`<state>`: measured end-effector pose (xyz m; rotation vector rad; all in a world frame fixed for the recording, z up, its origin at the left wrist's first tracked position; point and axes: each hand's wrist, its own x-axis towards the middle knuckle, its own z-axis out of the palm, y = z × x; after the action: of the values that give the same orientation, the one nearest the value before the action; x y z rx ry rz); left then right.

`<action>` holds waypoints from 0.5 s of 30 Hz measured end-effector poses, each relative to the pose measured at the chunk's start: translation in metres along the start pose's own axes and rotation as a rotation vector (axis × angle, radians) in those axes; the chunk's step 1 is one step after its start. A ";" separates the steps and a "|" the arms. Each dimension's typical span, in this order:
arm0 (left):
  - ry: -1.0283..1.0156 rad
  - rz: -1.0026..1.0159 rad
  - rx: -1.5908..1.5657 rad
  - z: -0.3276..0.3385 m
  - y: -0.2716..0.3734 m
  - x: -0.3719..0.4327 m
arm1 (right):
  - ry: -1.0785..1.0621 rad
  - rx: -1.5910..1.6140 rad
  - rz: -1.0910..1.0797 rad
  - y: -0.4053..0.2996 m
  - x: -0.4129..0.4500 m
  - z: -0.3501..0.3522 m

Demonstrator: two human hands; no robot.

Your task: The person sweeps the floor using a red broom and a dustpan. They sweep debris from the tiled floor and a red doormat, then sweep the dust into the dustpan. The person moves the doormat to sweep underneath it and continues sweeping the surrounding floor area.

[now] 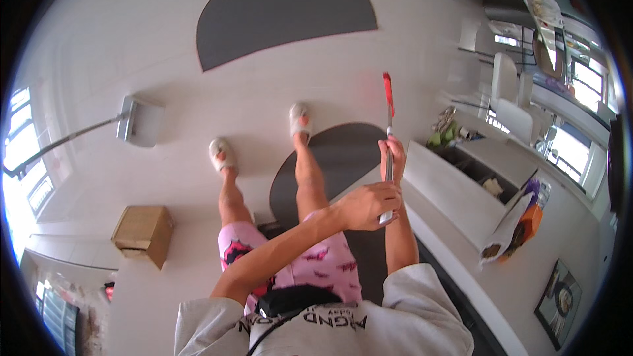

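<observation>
My left hand is closed around the pale end of a grey-and-white handle. Farther along the same shaft, my right hand grips it near a white collar. The long-handled tool ends in a narrow red head pointing away from me; its exact kind cannot be told. Both forearms reach forward over pink shorts, the left one crossing to the right. Beyond my right hand lies pale floor with a faint reddish patch near the red head. A dark rounded mat lies below and left of my right hand.
A long-handled dustpan is at left, above a cardboard box. Another dark half-round mat lies ahead. To the right are a white cabinet with an open compartment, bags, white chairs and a framed picture.
</observation>
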<state>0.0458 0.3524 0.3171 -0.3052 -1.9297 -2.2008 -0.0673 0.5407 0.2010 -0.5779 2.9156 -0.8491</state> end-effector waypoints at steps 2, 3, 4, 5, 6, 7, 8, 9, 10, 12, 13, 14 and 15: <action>0.084 0.071 -0.010 0.019 -0.042 0.058 | 0.033 -0.081 0.054 0.058 0.046 -0.004; 0.087 0.056 -0.015 0.030 -0.061 0.079 | 0.087 0.026 0.087 0.084 0.063 -0.001; 0.092 0.020 -0.028 0.040 -0.077 0.100 | 0.125 0.130 0.135 0.107 0.080 0.003; 0.094 -0.018 -0.045 0.049 -0.092 0.117 | 0.167 0.230 0.189 0.127 0.092 0.006; 0.123 -0.009 -0.069 0.055 -0.105 0.135 | 0.207 0.180 0.104 0.143 0.108 0.009; 0.116 0.006 -0.063 0.053 -0.117 0.146 | 0.153 0.185 0.157 0.142 0.119 0.017; 0.113 0.016 -0.053 0.045 -0.126 0.155 | 0.093 0.196 0.209 0.130 0.131 0.027; 0.108 0.033 -0.055 0.041 -0.128 0.162 | 0.039 0.196 0.260 0.119 0.138 0.032; 0.097 0.056 -0.041 0.033 -0.121 0.173 | 0.019 0.117 0.133 0.113 0.145 0.036; 0.140 0.046 0.028 0.010 -0.089 0.185 | -0.039 0.125 0.043 0.078 0.153 0.052; 0.178 0.032 0.129 -0.004 -0.063 0.191 | -0.072 0.203 0.080 0.052 0.155 0.060; 0.181 0.011 0.178 -0.014 -0.048 0.184 | -0.163 0.274 0.091 0.019 0.158 0.061; 0.243 0.002 0.200 -0.018 -0.036 0.178 | -0.245 0.345 0.099 -0.008 0.159 0.061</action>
<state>-0.1350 0.3369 0.3313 -0.0078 -1.9875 -1.9197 -0.2032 0.4453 0.1626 -0.4664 2.4804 -1.1427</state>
